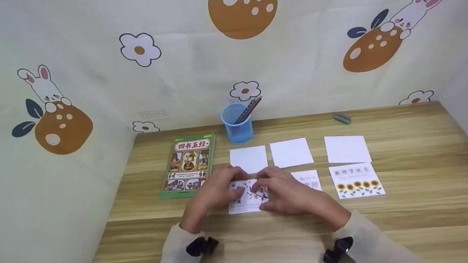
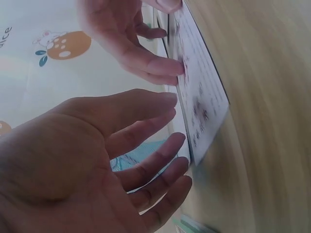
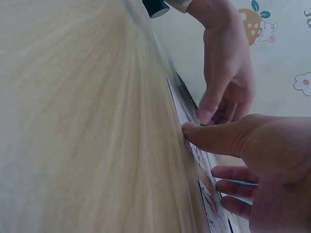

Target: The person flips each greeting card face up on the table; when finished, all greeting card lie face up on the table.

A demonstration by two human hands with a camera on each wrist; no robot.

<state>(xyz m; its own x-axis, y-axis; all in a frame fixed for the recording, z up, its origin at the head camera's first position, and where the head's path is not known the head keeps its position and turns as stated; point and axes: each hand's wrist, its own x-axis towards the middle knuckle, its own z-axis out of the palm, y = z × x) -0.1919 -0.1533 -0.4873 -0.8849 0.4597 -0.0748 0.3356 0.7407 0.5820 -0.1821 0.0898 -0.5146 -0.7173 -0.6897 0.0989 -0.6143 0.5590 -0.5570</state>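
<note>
Left hand: the left hand [image 1: 216, 192] lies over the left part of the blossom card [image 1: 247, 200], fingers stretched out and loose; in the left wrist view its fingertips [image 2: 170, 99] reach the card's edge and curl round nothing.
Right hand: the right hand [image 1: 285, 191] covers the card's right part; in the right wrist view its thumb [image 3: 214, 137] presses flat on the card's edge, the other fingers relaxed and straight.
Blossom card: flat on the wooden table [image 1: 418, 217], near the middle of the front row, printed with a red-flowered branch, mostly hidden under both hands.
Card with red characters: a second card [image 1: 309, 180] just right of the right hand, partly covered by it.
Sunflower card: the sunflower card [image 1: 357, 180] lies at the right end of the front row, apart from the hands.
Blank sheets: three white squares [image 1: 291, 152] form a row behind the cards.
Book: a green-covered book [image 1: 188, 165] lies left of the sheets.
Cup: a blue pen cup [image 1: 236, 123] with pencils stands behind the sheets.
Eraser: a small grey-green eraser [image 1: 342, 118] lies at the far right of the table.
</note>
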